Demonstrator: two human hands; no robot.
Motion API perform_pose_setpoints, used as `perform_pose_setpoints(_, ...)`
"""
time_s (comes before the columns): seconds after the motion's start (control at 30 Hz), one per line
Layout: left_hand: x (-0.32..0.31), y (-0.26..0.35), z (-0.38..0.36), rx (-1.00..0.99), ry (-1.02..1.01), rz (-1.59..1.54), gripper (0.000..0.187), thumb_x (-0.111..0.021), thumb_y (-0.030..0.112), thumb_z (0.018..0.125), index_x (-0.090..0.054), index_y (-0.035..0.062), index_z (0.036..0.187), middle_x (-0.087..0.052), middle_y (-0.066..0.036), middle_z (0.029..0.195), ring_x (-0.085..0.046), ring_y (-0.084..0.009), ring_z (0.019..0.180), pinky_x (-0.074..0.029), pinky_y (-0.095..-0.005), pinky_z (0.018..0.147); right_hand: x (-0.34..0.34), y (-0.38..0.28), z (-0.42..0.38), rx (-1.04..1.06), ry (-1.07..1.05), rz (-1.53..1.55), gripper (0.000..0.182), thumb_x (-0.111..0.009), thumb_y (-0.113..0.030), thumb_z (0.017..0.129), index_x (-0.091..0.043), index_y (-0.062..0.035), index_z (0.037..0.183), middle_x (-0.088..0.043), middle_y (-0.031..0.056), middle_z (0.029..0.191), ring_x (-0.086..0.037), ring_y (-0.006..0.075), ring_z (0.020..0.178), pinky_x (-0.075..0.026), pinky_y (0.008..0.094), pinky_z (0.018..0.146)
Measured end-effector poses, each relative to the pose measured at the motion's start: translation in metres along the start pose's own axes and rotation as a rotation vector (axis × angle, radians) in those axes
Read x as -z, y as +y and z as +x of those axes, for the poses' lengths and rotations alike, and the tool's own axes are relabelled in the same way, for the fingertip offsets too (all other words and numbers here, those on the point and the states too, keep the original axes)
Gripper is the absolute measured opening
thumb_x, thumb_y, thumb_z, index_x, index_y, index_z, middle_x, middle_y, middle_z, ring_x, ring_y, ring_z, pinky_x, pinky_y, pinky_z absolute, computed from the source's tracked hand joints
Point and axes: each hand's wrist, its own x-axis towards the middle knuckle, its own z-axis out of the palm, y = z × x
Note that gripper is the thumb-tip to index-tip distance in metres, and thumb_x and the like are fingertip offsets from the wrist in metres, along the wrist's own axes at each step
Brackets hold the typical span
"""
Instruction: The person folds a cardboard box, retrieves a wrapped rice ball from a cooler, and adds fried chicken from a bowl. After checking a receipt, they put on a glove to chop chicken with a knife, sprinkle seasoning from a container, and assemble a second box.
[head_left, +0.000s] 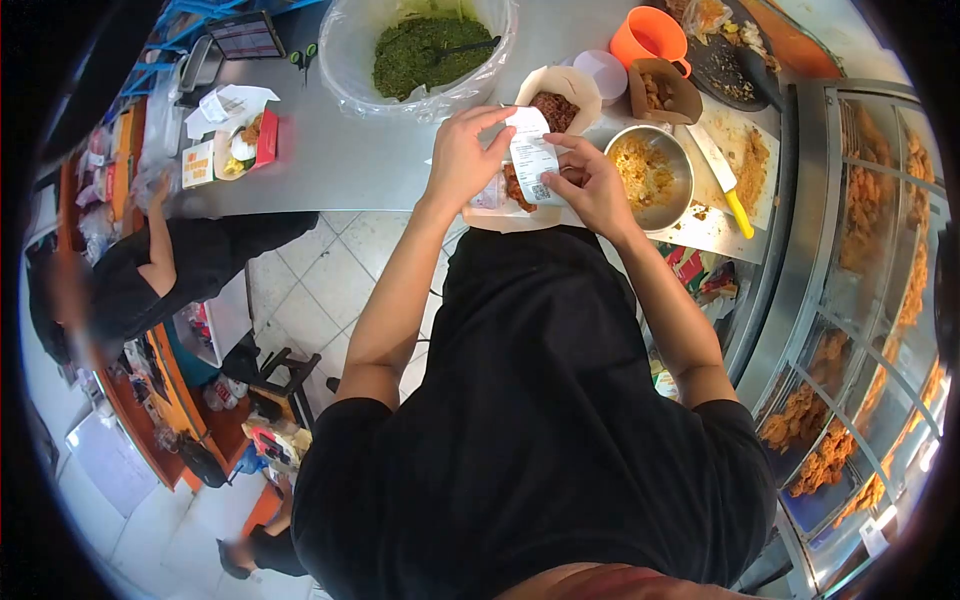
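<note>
A printed paper receipt [532, 155] is held up between my two hands at the counter's front edge. My left hand [468, 150] pinches its upper left edge with thumb and fingers. Fingers of my right hand [592, 182] grip its right side, close to a small square code. Behind and partly under the paper lies an open food box [515, 217] with reddish-brown food showing. Just beyond stands an open paper box [561, 98] of dark brown food. To the right of my right hand is a steel bowl [668, 205] with yellowish crumbs inside.
A plastic-lined tub [432, 55] of green food stands at the back. A yellow-handled knife [738, 210] lies right of the bowl, near an orange cup [648, 38]. Glass cases [850, 280] of fried food line the right. A co-worker [130, 270] stands left by another food box [232, 145].
</note>
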Motion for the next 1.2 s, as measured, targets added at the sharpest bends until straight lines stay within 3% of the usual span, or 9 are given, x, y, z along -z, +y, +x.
perform_pose_setpoints(0.4,0.001,-0.01,-0.001,-0.227,-0.187,0.267,0.02,-0.076,0.025,0.089,-0.081,0.0094,0.101,-0.071,-0.004,0.098,-0.064,-0.0261,0.096,-0.049,-0.0402,0.089,0.006,0.031,0.0,0.055,-0.01,-0.225,0.04,-0.072,-0.001,0.094,-0.059,-0.0019,0.132,-0.073,0.0098,0.098,-0.071,0.0126,0.091,-0.056,0.0284,0.08)
perform_pose_setpoints(0.5,0.0,-0.006,-0.002,-0.293,-0.206,0.274,0.017,-0.074,0.022,0.091,-0.08,0.0089,0.098,-0.073,-0.005,0.099,-0.065,-0.0271,0.094,-0.049,-0.0403,0.089,0.01,0.046,-0.001,0.275,0.09,-0.325,0.031,-0.076,-0.008,0.09,-0.064,-0.0016,0.117,-0.073,0.0133,0.087,-0.072,0.0209,0.077,-0.058,0.0342,0.072)
perform_pose_setpoints(0.6,0.0,-0.006,-0.007,-0.299,-0.219,0.256,0.015,-0.075,0.021,0.091,-0.08,0.0085,0.098,-0.075,-0.007,0.098,-0.068,-0.0278,0.092,-0.052,-0.0398,0.086,0.021,0.035,-0.013,-0.155,0.236,-0.539,0.023,-0.076,-0.016,0.09,-0.063,-0.0012,0.102,-0.071,0.0176,0.086,-0.072,0.0294,0.073,-0.056,0.039,0.067)
perform_pose_setpoints(0.63,0.001,-0.008,-0.009,-0.299,-0.218,0.257,0.015,-0.075,0.02,0.09,-0.08,0.0083,0.099,-0.076,-0.007,0.098,-0.07,-0.0279,0.092,-0.053,-0.0395,0.084,0.026,0.036,-0.017,-0.151,0.191,-0.609,0.026,-0.073,-0.023,0.093,-0.059,-0.0016,0.099,-0.07,0.0226,0.083,-0.071,0.0413,0.076,-0.055,0.049,0.069)
perform_pose_setpoints(0.8,0.015,-0.002,-0.027,-0.207,-0.221,0.318,0.014,-0.075,0.016,0.09,-0.08,0.0098,0.101,-0.077,-0.008,0.097,-0.071,-0.028,0.089,-0.054,-0.0382,0.083,0.024,0.117,-0.014,-0.115,0.049,-0.716,0.044,-0.058,-0.036,0.102,-0.055,0.0021,0.124,-0.07,0.0326,0.091,-0.066,0.0559,0.089,-0.052,0.0605,0.085)
perform_pose_setpoints(0.87,0.02,0.0,-0.033,-0.202,-0.198,0.349,0.013,-0.075,0.015,0.089,-0.08,0.0109,0.101,-0.076,-0.006,0.095,-0.07,-0.0268,0.086,-0.054,-0.0379,0.081,0.006,0.092,-0.003,-0.297,-0.068,-0.732,0.046,-0.053,-0.033,0.103,-0.052,0.0042,0.13,-0.069,0.0367,0.095,-0.066,0.0559,0.093,-0.051,0.0614,0.089)
perform_pose_setpoints(1.03,0.061,-0.021,-0.051,-0.199,-0.085,0.375,0.016,-0.077,0.009,0.085,-0.08,0.0135,0.1,-0.076,-0.004,0.095,-0.071,-0.0253,0.088,-0.054,-0.0372,0.081,-0.046,0.096,0.036,-0.243,-0.136,-0.567,0.041,-0.053,-0.027,0.102,-0.051,0.0027,0.13,-0.07,0.0344,0.095,-0.067,0.0546,0.092,-0.053,0.0606,0.089)
perform_pose_setpoints(1.1,0.091,-0.045,-0.055,-0.178,-0.041,0.396,0.016,-0.077,0.008,0.084,-0.08,0.0125,0.099,-0.077,-0.005,0.099,-0.072,-0.026,0.091,-0.054,-0.0371,0.083,-0.081,0.106,0.058,-0.342,-0.179,-0.529,0.047,-0.055,-0.029,0.104,-0.051,-0.0006,0.141,-0.071,0.0302,0.099,-0.071,0.0452,0.094,-0.056,0.0519,0.087)
perform_pose_setpoints(1.2,0.146,-0.085,-0.058,-0.128,0.005,0.423,0.012,-0.076,0.006,0.086,-0.08,0.0084,0.097,-0.077,-0.007,0.103,-0.072,-0.0266,0.094,-0.054,-0.0376,0.087,-0.127,0.104,0.083,-0.188,-0.27,-0.321,0.051,-0.057,-0.032,0.104,-0.049,-0.0015,0.145,-0.073,0.0227,0.104,-0.074,0.0329,0.096,-0.057,0.0468,0.085)
